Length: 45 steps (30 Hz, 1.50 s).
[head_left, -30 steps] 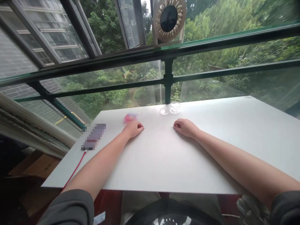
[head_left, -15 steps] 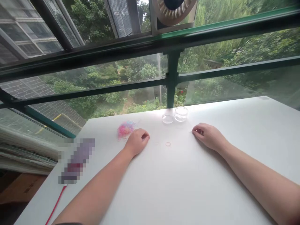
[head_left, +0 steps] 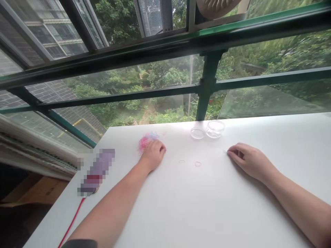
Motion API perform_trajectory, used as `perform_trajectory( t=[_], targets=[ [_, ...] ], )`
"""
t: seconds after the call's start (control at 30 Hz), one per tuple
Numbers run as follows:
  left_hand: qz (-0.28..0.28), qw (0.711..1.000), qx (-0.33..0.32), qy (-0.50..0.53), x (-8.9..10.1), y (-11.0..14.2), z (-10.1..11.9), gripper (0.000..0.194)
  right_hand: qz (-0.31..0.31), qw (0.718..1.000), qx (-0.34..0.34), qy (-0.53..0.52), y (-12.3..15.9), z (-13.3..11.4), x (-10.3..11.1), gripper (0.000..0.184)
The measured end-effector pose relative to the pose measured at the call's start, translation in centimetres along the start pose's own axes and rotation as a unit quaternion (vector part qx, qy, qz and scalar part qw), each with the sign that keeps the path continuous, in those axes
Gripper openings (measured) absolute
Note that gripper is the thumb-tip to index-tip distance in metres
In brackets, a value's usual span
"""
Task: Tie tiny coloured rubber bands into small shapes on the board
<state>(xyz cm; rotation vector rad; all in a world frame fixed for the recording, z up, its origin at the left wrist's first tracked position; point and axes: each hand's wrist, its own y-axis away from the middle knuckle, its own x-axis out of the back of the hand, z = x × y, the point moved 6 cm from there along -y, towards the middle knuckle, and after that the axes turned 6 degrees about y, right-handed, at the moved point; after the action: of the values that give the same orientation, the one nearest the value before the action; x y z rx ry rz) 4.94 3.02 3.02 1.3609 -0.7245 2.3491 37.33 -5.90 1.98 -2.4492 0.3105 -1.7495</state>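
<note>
A loose pile of tiny pink, red and blue rubber bands [head_left: 145, 140] lies on the white table. My left hand [head_left: 152, 156] rests against its near right side, fingers curled and thumb and forefinger pressed together; what they hold, if anything, is hidden. Farther right, my right hand [head_left: 249, 160] lies low over the tabletop in a pinch. A faint pale sliver, seemingly a rubber band [head_left: 225, 151], shows at its fingertips. Between the hands lie a single pale rubber band [head_left: 181, 161] and a pink rubber band [head_left: 198, 166], apart from each other.
Near the table's far edge stand a clear round jar [head_left: 215, 130] and, beside it, a shallow clear lid [head_left: 197, 134]. At left lies a blurred-out purple object [head_left: 99, 168] with a red cable [head_left: 72, 220]. Green window bars [head_left: 208, 79] rise behind the white table [head_left: 176, 206].
My head view has swung left, so everything sits farther right. Relative to the loose bands, my left hand has shifted left, closer into the pile. My right hand keeps its pinch.
</note>
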Motion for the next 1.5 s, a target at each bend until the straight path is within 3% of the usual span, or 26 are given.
perform_trajectory(
  t=[0.27,0.57,0.63,0.7,0.8,0.87,0.93,1.0,1.1,1.33,1.5],
  targets=[
    [-0.065,0.995,-0.016,-0.069,-0.1,1.8,2.9,0.01,-0.002,1.0,0.029,0.001,0.2,-0.7,0.2,0.02],
    [-0.097,0.995,-0.03,-0.023,2.1,2.2,2.7,0.017,0.019,1.0,0.017,-0.011,0.5,-0.7,0.5,0.022],
    [-0.071,0.997,-0.032,-0.021,3.5,2.0,2.0,0.02,0.03,0.999,0.003,-0.027,0.5,-0.5,0.6,0.023],
    [-0.009,0.999,-0.023,-0.044,5.1,1.7,0.7,0.024,0.036,0.999,-0.015,-0.038,0.4,-0.3,0.6,0.024],
    [0.067,0.993,0.008,-0.097,6.3,0.8,-1.5,0.05,0.034,0.998,-0.036,-0.044,0.4,-0.3,0.5,0.025],
    [0.048,0.992,0.001,-0.114,5.3,-0.2,-2.2,0.063,0.037,0.997,-0.04,-0.048,0.3,-0.3,0.4,0.025],
    [-0.012,0.992,-0.042,-0.12,3.5,-1.6,-2.0,0.064,0.038,0.997,-0.039,-0.05,0.2,-0.5,0.4,0.026],
    [-0.06,0.987,-0.089,-0.123,1.8,-2.9,-1.5,0.053,0.037,0.997,-0.036,-0.051,0.2,-0.6,0.4,0.027],
    [-0.08,0.984,-0.115,-0.111,0.7,-4.8,-1.7,0.038,0.04,0.997,-0.033,-0.05,0.2,-0.5,0.5,0.026],
    [-0.007,0.994,-0.079,-0.081,2.2,-5.8,-5.5,0.025,0.025,0.998,-0.042,-0.051,0.1,-0.2,0.1,0.026],
    [0.003,0.994,-0.053,-0.096,3.6,-5.1,-7.5,0.025,0.02,0.998,-0.04,-0.049,0.1,-0.1,0.1,0.025]
  ],
)
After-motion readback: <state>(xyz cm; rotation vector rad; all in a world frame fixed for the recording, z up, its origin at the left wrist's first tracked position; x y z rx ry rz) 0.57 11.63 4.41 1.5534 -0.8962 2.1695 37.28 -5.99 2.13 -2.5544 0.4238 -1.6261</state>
